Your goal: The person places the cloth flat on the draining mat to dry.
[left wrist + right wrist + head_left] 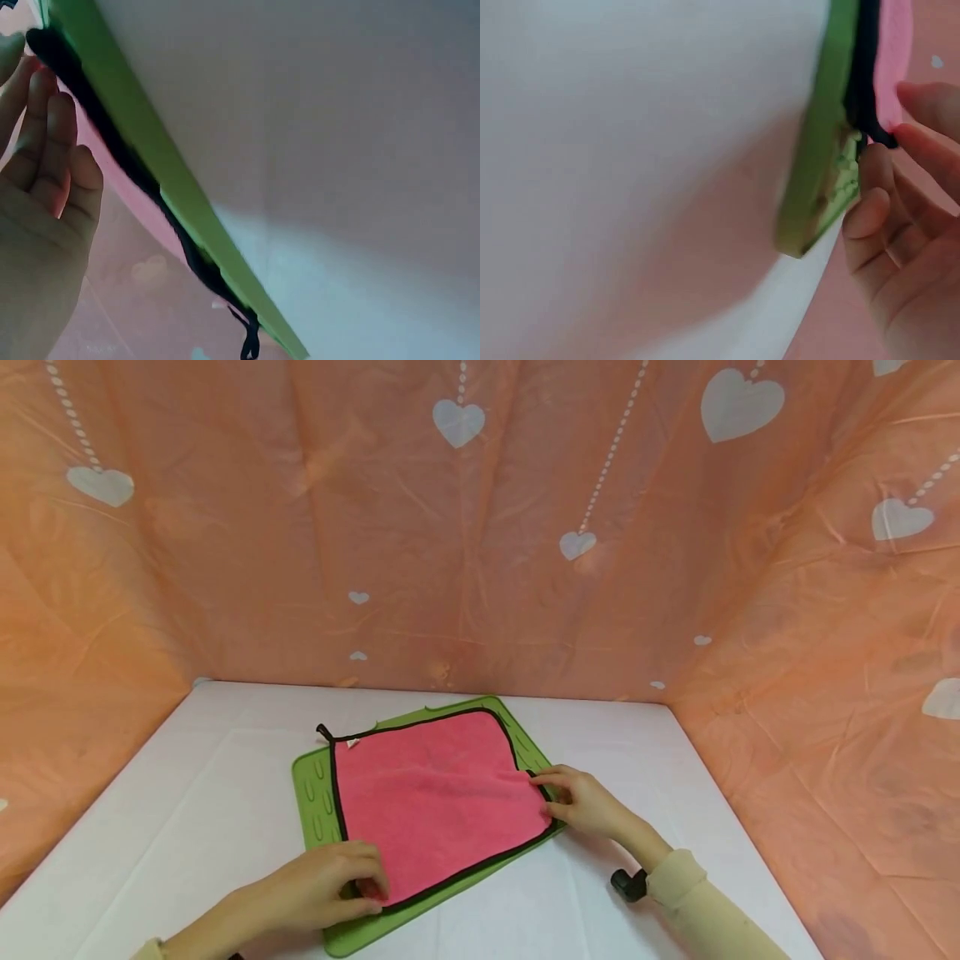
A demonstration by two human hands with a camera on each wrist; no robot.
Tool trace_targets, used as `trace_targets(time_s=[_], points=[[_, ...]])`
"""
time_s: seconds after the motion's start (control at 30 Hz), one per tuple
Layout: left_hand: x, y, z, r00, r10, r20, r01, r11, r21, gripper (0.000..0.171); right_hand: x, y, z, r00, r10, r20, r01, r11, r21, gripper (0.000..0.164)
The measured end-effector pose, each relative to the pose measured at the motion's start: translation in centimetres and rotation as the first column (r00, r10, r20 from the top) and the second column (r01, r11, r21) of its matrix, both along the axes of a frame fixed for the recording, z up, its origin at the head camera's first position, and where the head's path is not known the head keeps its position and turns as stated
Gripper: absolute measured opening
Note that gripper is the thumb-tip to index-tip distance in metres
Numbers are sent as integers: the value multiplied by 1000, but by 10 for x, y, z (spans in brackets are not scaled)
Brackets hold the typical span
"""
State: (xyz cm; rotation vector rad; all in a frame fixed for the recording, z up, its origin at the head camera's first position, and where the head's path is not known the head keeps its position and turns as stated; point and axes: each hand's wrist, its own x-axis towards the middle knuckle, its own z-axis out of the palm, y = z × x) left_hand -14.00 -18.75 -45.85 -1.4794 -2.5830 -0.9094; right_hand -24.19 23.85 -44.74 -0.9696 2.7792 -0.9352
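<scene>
A pink cloth (435, 793) with black edging lies spread over a green ridged mat (313, 793). From its far left corner sticks out a black loop (324, 732), with a small white tag close by. My left hand (333, 881) pinches the cloth's near left corner between thumb and fingers, above the mat. At the right edge, my right hand (588, 802) pinches the black-edged border near the near right corner, where the cloth bunches slightly. In the right wrist view the fingers (922, 150) meet at the cloth's corner, beside the mat's edge.
A white-covered table (180, 827) carries the mat. Orange sheeting (480, 568) printed with white hearts rises behind the table and along both sides. A black wrist device (628, 885) shows beside the right sleeve.
</scene>
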Motion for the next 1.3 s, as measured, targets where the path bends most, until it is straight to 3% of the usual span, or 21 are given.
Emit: trace_targets(time_s=[0.13, 0.3, 0.6, 0.9, 1.07, 1.3], points=[[-12, -4, 6, 993, 109, -43, -107, 994, 32, 11, -13, -3, 5, 999, -41, -23, 39, 995, -95, 32], [-35, -14, 14, 966, 238, -103, -234, 971, 49, 15, -31, -13, 11, 992, -117, -38, 110, 983, -147, 31], [-86, -30, 17, 908, 410, -81, -408, 912, 43, 12, -68, -28, 11, 970, -241, -15, 236, 960, -151, 29], [-133, -51, 14, 841, 539, -44, -539, 842, 20, 10, -99, -41, 0, 975, -216, 44, 219, 971, -92, 29], [-145, -60, 10, 819, 573, -29, -574, 819, -29, 16, -106, -49, -5, 982, -184, 38, 186, 981, -55, 29], [-150, -64, 6, 821, 569, -55, -571, 814, -106, 25, -105, -58, -5, 978, -200, 61, 203, 979, -31, 33]])
